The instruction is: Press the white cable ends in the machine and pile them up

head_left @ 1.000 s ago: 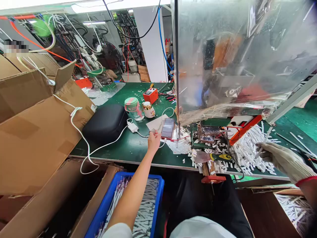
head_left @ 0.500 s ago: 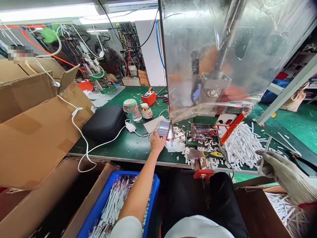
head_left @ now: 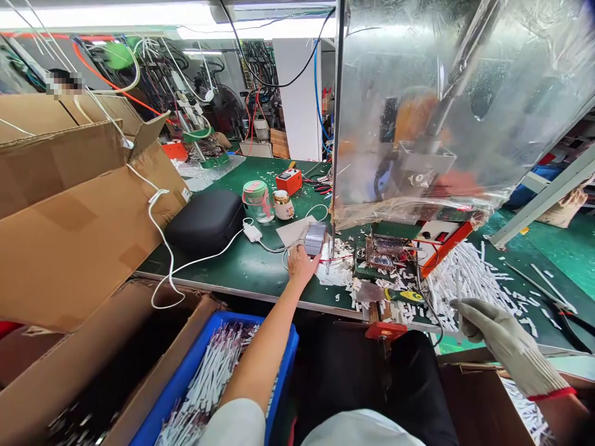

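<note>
Head view: bare left hand [head_left: 302,267] at lower centre of the green workbench [head_left: 223,272], clenched on a small blurred rectangular block [head_left: 315,239], just left of a metal post [head_left: 333,241]; white-gloved right hand [head_left: 504,347], lower right, grasping a white strip [head_left: 458,291] beside a heap of white strips [head_left: 469,285].

The fingers of the bare left hand [head_left: 301,267] are hidden behind a small flat device [head_left: 315,239], whose face is blurred out, while a patch [head_left: 64,82] above the cardboard cartons [head_left: 69,186] is pixelated and the blue crate [head_left: 218,378] is cut off by the lower edge.
</note>
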`<act>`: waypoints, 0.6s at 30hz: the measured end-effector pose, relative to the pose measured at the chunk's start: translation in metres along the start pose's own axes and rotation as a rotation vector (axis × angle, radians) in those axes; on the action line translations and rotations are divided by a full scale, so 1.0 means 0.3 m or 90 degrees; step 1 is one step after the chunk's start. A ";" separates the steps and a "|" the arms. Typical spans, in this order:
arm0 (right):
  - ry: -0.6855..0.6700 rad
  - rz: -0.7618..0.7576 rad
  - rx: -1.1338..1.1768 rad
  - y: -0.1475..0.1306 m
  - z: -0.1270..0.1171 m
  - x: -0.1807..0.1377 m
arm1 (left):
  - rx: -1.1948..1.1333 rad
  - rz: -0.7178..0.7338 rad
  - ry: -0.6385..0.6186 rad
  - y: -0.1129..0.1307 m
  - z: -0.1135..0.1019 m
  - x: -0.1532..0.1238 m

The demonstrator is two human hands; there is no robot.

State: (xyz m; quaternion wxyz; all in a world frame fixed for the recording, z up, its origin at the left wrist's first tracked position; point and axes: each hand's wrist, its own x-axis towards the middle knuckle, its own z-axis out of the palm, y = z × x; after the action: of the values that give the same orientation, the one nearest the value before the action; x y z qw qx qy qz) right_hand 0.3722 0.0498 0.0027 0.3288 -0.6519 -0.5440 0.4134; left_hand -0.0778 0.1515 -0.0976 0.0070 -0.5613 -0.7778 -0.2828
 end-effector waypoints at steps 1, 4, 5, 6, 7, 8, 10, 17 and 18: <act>-0.035 0.016 0.031 0.002 0.009 0.006 | -0.006 0.002 0.005 -0.001 0.001 0.000; -0.104 0.069 0.167 -0.005 0.069 0.024 | -0.030 0.004 0.021 -0.002 0.002 0.000; -0.110 0.086 0.208 -0.015 0.097 0.028 | -0.042 0.004 0.027 -0.002 0.001 0.000; -0.115 0.101 0.242 -0.027 0.127 0.031 | -0.054 0.004 0.033 -0.002 -0.001 0.001; -0.121 0.110 0.269 -0.043 0.158 0.033 | -0.069 0.005 0.040 -0.001 -0.004 0.002; -0.131 0.113 0.286 -0.059 0.188 0.034 | -0.085 0.004 0.047 -0.001 -0.009 0.004; -0.157 0.096 0.302 -0.091 0.245 0.037 | -0.122 -0.002 0.067 0.002 -0.024 0.005; -0.235 0.069 0.304 -0.151 0.379 0.072 | -0.263 -0.078 0.109 0.034 -0.128 -0.162; -0.241 0.063 0.304 -0.154 0.390 0.078 | -0.286 -0.084 0.091 0.039 -0.147 -0.216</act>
State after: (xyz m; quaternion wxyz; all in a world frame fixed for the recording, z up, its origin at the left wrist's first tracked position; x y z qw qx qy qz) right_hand 0.2486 0.0793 -0.0126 0.3445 -0.4935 -0.4507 0.6593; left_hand -0.0570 0.0778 -0.0768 -0.0816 -0.4751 -0.7280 -0.4875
